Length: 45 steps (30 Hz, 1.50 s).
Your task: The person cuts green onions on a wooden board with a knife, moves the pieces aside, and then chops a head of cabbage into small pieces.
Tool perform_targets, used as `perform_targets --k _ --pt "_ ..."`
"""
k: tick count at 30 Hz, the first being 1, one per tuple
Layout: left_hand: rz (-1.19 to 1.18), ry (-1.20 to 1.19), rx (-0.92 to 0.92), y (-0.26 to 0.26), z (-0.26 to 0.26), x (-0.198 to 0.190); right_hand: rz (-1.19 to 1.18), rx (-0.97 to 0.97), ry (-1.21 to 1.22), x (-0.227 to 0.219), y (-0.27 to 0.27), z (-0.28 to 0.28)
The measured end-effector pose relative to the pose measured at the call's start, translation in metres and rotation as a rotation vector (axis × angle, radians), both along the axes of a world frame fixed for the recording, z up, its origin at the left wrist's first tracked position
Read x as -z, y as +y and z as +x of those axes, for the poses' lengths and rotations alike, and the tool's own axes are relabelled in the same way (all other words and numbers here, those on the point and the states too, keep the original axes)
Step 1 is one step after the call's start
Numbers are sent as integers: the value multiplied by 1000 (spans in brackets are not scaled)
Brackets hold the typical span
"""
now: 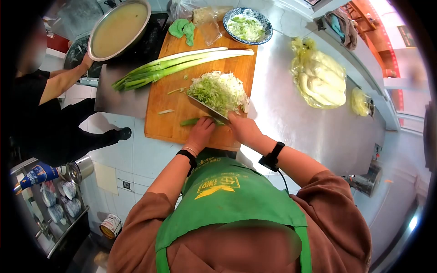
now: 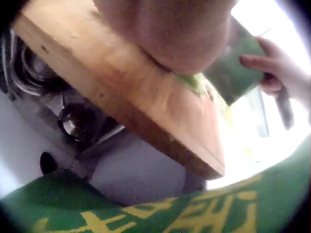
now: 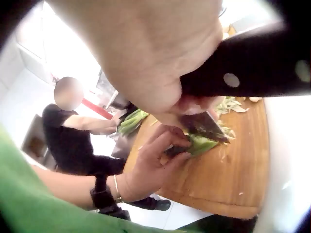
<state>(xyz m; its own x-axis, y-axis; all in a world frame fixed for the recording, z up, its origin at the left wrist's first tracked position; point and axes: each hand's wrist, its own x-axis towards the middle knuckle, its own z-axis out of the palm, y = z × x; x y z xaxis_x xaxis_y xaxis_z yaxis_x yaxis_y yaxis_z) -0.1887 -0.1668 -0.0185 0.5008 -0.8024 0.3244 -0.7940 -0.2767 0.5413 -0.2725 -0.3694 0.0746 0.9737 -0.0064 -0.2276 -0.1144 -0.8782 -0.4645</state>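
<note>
On the wooden cutting board (image 1: 159, 125), my left hand (image 1: 200, 134) holds a short green scallion piece (image 3: 201, 145) near the front edge, its fingers curled over it. My right hand (image 1: 246, 129) grips a cleaver by its black handle (image 3: 252, 65). The cleaver's blade (image 1: 205, 107) stands right beside the left fingertips, at the end of the piece. Behind the blade lies a heap of shredded scallion (image 1: 216, 91), green and white. Farther back, several long whole scallions (image 1: 182, 63) lie across the board.
A blue-patterned bowl (image 1: 227, 29) with chopped scallion stands behind the board, near a green leaf (image 1: 182, 29). Bagged white vegetables (image 1: 321, 82) lie on the steel counter (image 1: 282, 123). At the left, another person (image 1: 50, 95) in black holds a large basin (image 1: 148, 18) of cloudy liquid.
</note>
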Motion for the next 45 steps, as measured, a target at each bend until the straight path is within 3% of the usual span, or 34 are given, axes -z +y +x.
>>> perform_targets --k 5,8,11,17,21,24,27,32,35,36,37,39,43,45 --pt "-32 45 -31 -2 -6 5 35 -2 68 -10 -1 -22" --pt "-32 41 -45 -1 -7 8 60 -20 -74 33 6 -19" --pt "-21 57 -25 3 -6 7 67 5 20 41 5 12" --pt "-45 39 -51 3 -9 8 84 -42 48 7 -1 -13" --pt "-15 53 -40 4 -9 11 182 -22 11 33 9 -4" --pt "-33 62 0 9 -7 -1 25 -12 101 26 17 11" --pt "-78 86 -17 7 -6 -7 88 48 -79 18 5 11" --pt "-27 144 -53 8 -11 3 51 -52 141 -17 4 -7" --pt "-74 109 -40 8 -7 3 19 -18 158 9 14 -18" --pt "-84 116 -54 8 -8 5 146 -48 -99 19 14 -20" --pt "-93 121 -66 8 -8 5 148 -49 -97 20 16 -10" --pt "-84 136 -63 8 -6 5 90 -34 23 25 22 14" --pt "-89 144 -60 9 -8 5 93 -20 -18 9 13 12" --pt "-95 133 -77 9 -10 8 95 -25 126 -3 12 -3"
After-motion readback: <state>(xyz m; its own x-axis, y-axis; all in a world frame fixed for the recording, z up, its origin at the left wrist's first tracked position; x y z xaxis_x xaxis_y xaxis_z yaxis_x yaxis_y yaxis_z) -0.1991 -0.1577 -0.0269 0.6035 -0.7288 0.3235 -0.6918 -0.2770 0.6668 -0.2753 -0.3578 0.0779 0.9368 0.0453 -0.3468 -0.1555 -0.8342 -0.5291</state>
